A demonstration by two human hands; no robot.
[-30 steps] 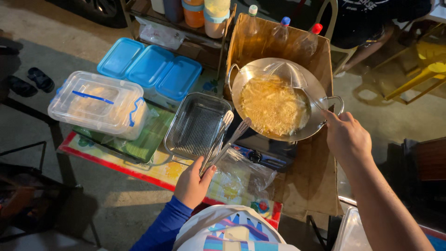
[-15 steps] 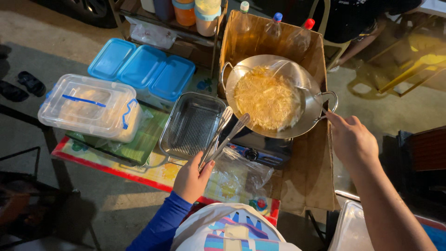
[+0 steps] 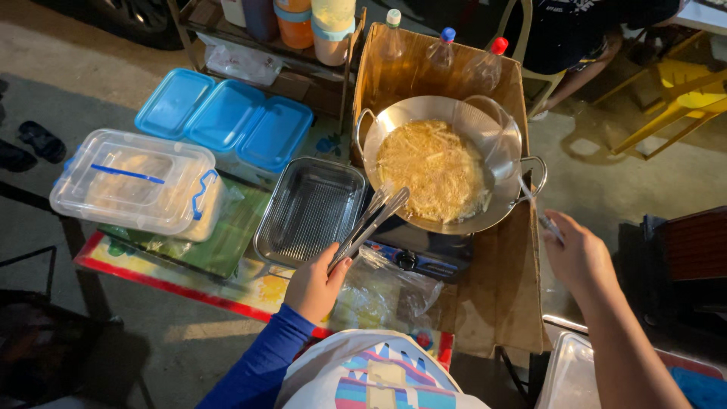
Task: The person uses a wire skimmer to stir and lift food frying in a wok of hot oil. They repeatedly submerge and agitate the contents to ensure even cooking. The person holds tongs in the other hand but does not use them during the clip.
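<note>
- Frying step: left hand [image 3: 314, 288] grips metal tongs [image 3: 371, 226], tips at wok [image 3: 443, 174] rim.
- Right hand [image 3: 577, 254] closed on thin utensil handle [image 3: 534, 208] in wok.
- Next needs lifting fried strips [image 3: 433, 168] into steel tray [image 3: 310, 210] beside wok.

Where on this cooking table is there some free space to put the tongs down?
The metal tray, between the clear lidded box and the frying pan, looks empty. Left hand holds the tongs just beside it. The front edge is crowded with plastic bags; the back left is filled by three blue lids. Right hand holds a thin utensil near the pan handle.
</note>
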